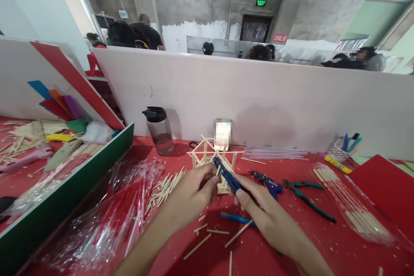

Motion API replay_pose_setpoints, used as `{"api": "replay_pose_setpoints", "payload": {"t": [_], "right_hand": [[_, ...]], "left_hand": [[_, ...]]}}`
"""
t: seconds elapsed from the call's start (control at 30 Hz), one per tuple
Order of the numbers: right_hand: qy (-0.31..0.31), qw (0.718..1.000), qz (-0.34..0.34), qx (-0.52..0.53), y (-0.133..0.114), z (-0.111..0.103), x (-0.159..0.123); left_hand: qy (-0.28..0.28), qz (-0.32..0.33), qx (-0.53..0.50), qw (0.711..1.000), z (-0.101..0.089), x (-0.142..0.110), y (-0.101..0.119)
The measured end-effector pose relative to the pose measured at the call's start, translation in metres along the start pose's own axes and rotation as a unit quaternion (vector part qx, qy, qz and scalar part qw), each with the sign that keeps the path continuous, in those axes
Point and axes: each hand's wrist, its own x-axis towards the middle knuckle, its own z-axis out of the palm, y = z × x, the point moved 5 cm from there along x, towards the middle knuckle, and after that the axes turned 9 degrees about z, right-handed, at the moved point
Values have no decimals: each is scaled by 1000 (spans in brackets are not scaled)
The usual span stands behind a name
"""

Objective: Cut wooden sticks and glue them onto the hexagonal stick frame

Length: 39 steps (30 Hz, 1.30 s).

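My left hand (203, 183) pinches a short wooden stick (218, 170) against the head of a dark blue hand tool. In my right hand (257, 202) is that dark blue tool (230, 180), long and narrow, with what look like two handles lying side by side; its exact kind is unclear. Behind both hands stands a small house-like frame of wooden sticks (233, 160), partly hidden by them. A blue glue gun (273, 187) lies just beyond my right hand. Below the hands, a blue pen-like object (235, 217) and several loose sticks (198, 246) lie on the red table.
Green-handled pliers (310, 196) and bagged sticks (355, 207) lie at right. A pile of cut sticks (166, 187) and plastic wrappers (110, 211) are at left, beside a green-edged board (80, 177). A water bottle (160, 133) and a lit phone (223, 134) stand before the white partition (274, 95).
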Motion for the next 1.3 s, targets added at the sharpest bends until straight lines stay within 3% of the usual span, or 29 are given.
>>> {"api": "replay_pose_setpoints", "payload": {"t": [0.63,1.07,1.3], "right_hand": [[-1,999,26,-45,-4,4,-3],[8,988,50,-145,3,14,1],[50,979,43,-190,11,27,0]], "left_hand": [[18,-3,-7,1000,2,0,3],[19,-1,-6,1000,5,-1,-2],[9,-2,13,1000,1,-2,-2]]}}
